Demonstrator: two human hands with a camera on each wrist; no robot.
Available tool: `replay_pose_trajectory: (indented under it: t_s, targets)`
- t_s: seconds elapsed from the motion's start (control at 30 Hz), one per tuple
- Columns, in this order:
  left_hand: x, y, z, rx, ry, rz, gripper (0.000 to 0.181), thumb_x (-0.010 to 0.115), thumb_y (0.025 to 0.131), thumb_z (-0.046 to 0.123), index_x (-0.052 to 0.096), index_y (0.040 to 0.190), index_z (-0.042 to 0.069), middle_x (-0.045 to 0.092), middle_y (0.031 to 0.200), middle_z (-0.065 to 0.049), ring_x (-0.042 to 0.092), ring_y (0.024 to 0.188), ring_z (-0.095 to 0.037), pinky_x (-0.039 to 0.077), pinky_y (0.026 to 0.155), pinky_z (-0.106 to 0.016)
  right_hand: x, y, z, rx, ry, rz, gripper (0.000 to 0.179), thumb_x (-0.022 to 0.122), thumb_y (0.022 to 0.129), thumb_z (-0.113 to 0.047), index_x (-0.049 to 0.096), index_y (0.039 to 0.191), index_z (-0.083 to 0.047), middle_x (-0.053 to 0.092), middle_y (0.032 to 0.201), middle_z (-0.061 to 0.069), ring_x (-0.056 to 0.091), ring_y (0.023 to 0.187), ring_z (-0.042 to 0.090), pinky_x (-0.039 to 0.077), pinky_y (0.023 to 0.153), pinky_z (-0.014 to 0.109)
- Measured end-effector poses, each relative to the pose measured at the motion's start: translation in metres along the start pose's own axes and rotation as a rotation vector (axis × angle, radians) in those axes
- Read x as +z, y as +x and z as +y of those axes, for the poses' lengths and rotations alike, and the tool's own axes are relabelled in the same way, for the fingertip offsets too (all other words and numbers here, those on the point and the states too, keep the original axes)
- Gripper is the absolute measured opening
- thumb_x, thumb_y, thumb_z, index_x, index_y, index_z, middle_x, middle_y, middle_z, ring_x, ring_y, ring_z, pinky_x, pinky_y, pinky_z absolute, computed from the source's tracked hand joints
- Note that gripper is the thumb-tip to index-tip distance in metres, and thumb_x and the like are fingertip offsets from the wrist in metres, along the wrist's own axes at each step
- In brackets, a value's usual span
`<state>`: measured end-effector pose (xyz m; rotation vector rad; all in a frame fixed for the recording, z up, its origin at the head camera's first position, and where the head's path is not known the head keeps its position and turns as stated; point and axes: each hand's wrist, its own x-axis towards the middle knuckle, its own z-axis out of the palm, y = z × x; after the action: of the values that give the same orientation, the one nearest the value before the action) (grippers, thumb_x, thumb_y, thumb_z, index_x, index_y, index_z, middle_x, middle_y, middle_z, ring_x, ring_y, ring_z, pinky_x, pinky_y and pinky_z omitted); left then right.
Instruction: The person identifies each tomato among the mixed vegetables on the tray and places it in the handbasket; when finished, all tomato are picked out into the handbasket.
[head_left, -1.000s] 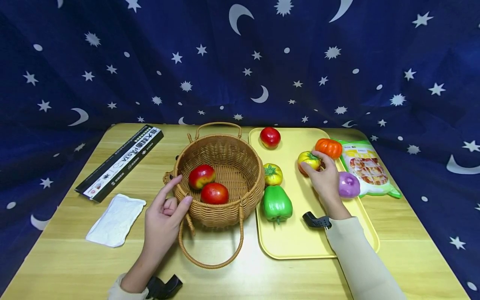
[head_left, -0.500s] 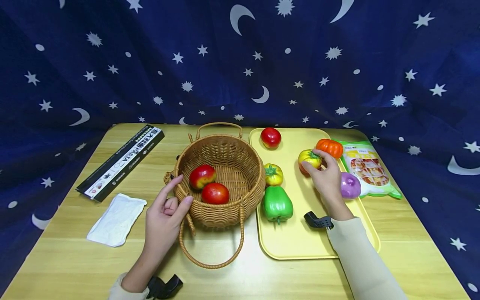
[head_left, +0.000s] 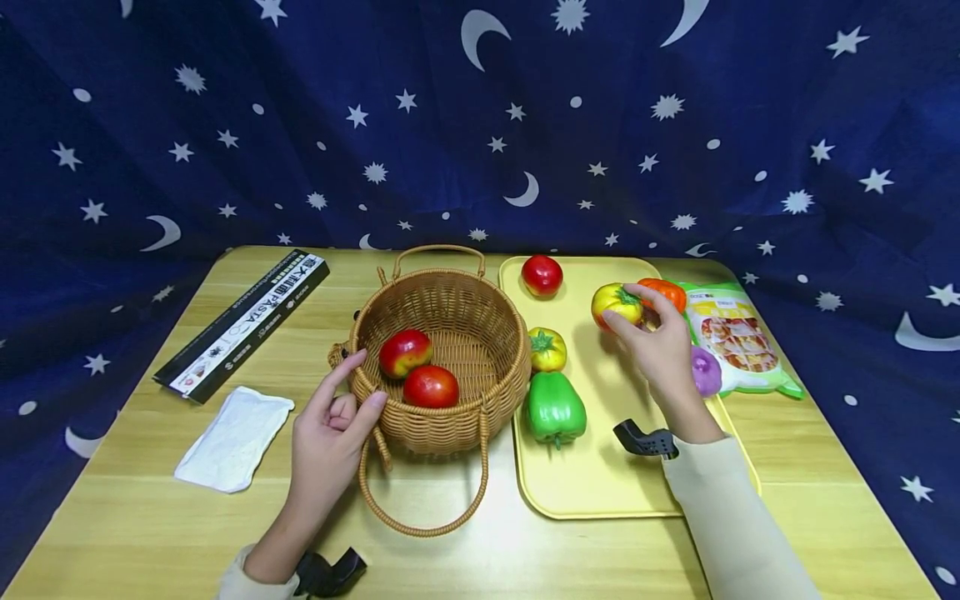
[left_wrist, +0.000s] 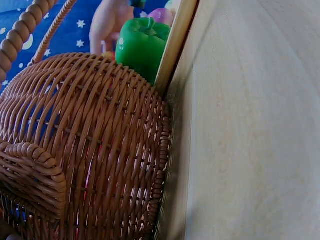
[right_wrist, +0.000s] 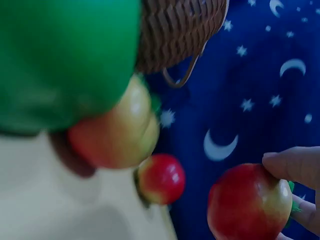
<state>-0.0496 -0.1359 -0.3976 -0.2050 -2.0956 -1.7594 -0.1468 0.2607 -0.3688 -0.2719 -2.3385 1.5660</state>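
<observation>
My right hand (head_left: 660, 350) pinches a yellow-and-red toy tomato (head_left: 617, 305) with a green top between thumb and fingers, just above the yellow tray (head_left: 600, 492). In the right wrist view the tomato (right_wrist: 247, 202) hangs clear of the tray. My left hand (head_left: 326, 442) touches the near left side of the round wicker basket (head_left: 420, 429), index finger and thumb extended, the other fingers bent. Two red-and-yellow fruits (head_left: 406, 353) lie inside the basket. Only a dark bit of the left hand shows at the corner of the left wrist view.
On the tray lie a green bell pepper (head_left: 555, 408), another yellow tomato (head_left: 547, 349) and a red fruit (head_left: 542, 276). An orange pumpkin (head_left: 667, 292), purple vegetable (head_left: 705, 372) and food bag (head_left: 738, 337) are at right. Left are a pasta box (head_left: 243, 325) and white packet (head_left: 234, 439).
The right hand has raised the tomato off the tray and shifted slightly toward the near side, covering more of the purple vegetable. The left hand and the basket have stayed put.
</observation>
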Motion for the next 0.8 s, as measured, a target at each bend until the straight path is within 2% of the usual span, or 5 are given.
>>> replay_pose_trajectory:
  t_s: [0.33,0.4,0.57,0.67,0.8]
  targets:
    - [-0.001,0.001,0.001,-0.005,-0.002,0.001,0.052,0.076,0.092,0.001,0.061,0.141,0.009,0.024,0.06,0.0,0.023,0.053,-0.014,0.02,0.045,-0.027,0.002,-0.006,-0.049,-0.174,0.102,-0.127,0.05,0.082,0.088,-0.016,0.066,0.135,-0.011,0.055,0.137,0.002,0.058,0.112,0.02,0.05,0.09,0.019]
    - [-0.001,0.001,0.001,-0.003,0.001,0.002,0.052,0.076,0.092,0.002,0.061,0.141,0.007,0.024,0.06,0.0,0.023,0.052,-0.014,0.019,0.045,-0.027,0.001,-0.007,-0.06,-0.204,0.091,-0.149,0.049,0.082,0.088,-0.017,0.066,0.135,-0.012,0.055,0.139,0.001,0.058,0.115,0.021,0.051,0.091,0.02]
    - [-0.001,0.002,0.001,-0.001,-0.003,-0.001,0.052,0.075,0.092,0.002,0.062,0.141,0.013,0.024,0.061,-0.001,0.023,0.053,-0.014,0.02,0.045,-0.026,0.001,-0.007,-0.084,-0.244,0.055,-0.201,0.049,0.082,0.089,-0.02,0.066,0.134,-0.015,0.054,0.141,-0.002,0.056,0.123,0.02,0.051,0.094,0.023]
    - [-0.001,0.001,0.001,-0.002,-0.004,-0.001,0.052,0.075,0.092,0.002,0.062,0.141,0.015,0.024,0.06,-0.001,0.024,0.053,-0.013,0.02,0.045,-0.026,0.002,-0.006,-0.097,-0.267,0.023,-0.236,0.048,0.082,0.089,-0.022,0.066,0.134,-0.016,0.055,0.14,-0.003,0.057,0.124,0.019,0.05,0.097,0.025]
    - [-0.001,0.001,0.001,-0.003,-0.003,-0.003,0.052,0.076,0.092,0.002,0.062,0.141,0.013,0.024,0.06,-0.002,0.024,0.053,-0.013,0.02,0.044,-0.026,0.005,-0.003,-0.111,-0.299,0.001,-0.284,0.048,0.083,0.089,-0.023,0.066,0.133,-0.017,0.056,0.138,-0.003,0.059,0.122,0.017,0.05,0.097,0.027]
